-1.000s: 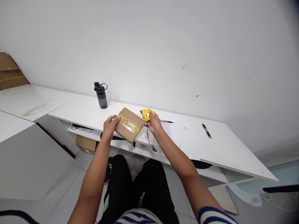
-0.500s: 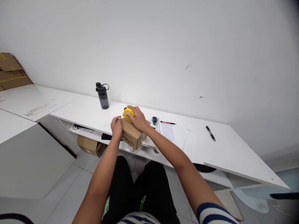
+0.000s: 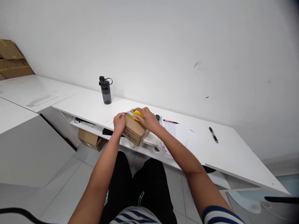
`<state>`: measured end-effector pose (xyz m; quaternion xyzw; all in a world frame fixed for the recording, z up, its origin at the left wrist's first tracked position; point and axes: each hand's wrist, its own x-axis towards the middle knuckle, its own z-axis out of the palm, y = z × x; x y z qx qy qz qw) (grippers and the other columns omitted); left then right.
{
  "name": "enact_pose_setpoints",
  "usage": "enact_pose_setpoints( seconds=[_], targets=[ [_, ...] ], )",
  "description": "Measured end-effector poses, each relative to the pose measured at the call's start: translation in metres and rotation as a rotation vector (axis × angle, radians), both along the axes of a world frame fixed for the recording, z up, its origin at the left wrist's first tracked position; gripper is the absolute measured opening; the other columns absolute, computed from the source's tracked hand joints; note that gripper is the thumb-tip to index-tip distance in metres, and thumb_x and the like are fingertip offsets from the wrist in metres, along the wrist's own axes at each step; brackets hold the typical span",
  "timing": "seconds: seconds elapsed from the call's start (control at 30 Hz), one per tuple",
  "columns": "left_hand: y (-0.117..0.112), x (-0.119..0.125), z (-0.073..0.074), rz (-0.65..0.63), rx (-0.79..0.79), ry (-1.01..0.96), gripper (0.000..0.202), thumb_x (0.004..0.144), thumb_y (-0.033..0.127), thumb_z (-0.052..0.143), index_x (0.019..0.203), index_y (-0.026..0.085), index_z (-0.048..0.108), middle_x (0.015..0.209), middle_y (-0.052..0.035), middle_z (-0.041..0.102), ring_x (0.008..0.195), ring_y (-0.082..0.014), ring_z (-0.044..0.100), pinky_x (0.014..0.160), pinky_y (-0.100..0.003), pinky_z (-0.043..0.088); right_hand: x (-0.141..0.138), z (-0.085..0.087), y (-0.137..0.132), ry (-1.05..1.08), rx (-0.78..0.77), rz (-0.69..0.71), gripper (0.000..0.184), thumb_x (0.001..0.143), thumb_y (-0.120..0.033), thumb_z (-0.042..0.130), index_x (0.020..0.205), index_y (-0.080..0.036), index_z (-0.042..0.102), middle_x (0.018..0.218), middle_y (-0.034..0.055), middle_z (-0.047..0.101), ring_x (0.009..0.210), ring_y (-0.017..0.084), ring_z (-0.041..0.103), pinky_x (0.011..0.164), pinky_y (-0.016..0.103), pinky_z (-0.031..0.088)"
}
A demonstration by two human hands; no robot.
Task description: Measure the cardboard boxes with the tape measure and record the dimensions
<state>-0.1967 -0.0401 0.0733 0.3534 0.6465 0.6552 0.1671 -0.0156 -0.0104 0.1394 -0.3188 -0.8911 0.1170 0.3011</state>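
Note:
A small brown cardboard box (image 3: 133, 129) with black printing sits at the front edge of the white desk. Across its top lies a yellow tape measure (image 3: 138, 114), its case gripped from above by my right hand (image 3: 149, 119). A short length of blade (image 3: 130, 114) is drawn out to the left, along the box's far edge. At that blade's end, against the box's left side, my left hand (image 3: 119, 122) is closed; its fingertips are partly hidden.
Behind stands a dark water bottle (image 3: 106, 91). To the right are a small dark watch-like object (image 3: 158, 118), a red-and-black pen (image 3: 171, 121), papers (image 3: 174, 130) and a black marker (image 3: 213, 135). Another carton (image 3: 90, 140) sits below the desk; more boxes (image 3: 15, 67) are stacked far left.
My right hand has slid the tape measure's case to the right, away from my left hand, and blade now shows between them. The view has shifted slightly.

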Motion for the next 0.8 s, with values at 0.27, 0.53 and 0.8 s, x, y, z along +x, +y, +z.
enact_pose_setpoints(
  seconds=[0.27,0.53,0.8],
  targets=[
    [0.0,0.001,0.001,-0.002,-0.013,0.01,0.027,0.082,0.03,0.051,0.087,0.016,0.074,0.094,-0.0088,0.075,0.092,-0.0244,0.066,0.085,-0.035,0.048,0.075,-0.013,-0.035,0.073,0.019,-0.066,0.04,0.096,-0.045,0.047,0.131,-0.028,0.056,0.116,0.0111,0.057,0.104,0.028,0.06,0.09,0.043,0.051],
    [-0.001,0.001,0.003,0.007,-0.022,0.031,0.029,0.082,0.03,0.05,0.091,0.015,0.073,0.096,-0.0084,0.075,0.092,-0.0227,0.066,0.084,-0.033,0.048,0.091,-0.024,-0.045,0.13,0.031,-0.097,0.041,0.096,-0.046,0.048,0.131,-0.027,0.056,0.119,0.0107,0.059,0.107,0.025,0.061,0.088,0.041,0.053],
    [0.003,-0.002,-0.002,0.022,-0.011,0.037,0.029,0.082,0.033,0.05,0.089,0.016,0.073,0.097,-0.0093,0.075,0.094,-0.0239,0.066,0.087,-0.035,0.048,0.058,-0.009,-0.03,0.147,-0.01,-0.052,0.039,0.095,-0.041,0.052,0.13,-0.026,0.057,0.119,0.0088,0.06,0.109,0.023,0.059,0.091,0.037,0.05]
  ],
)
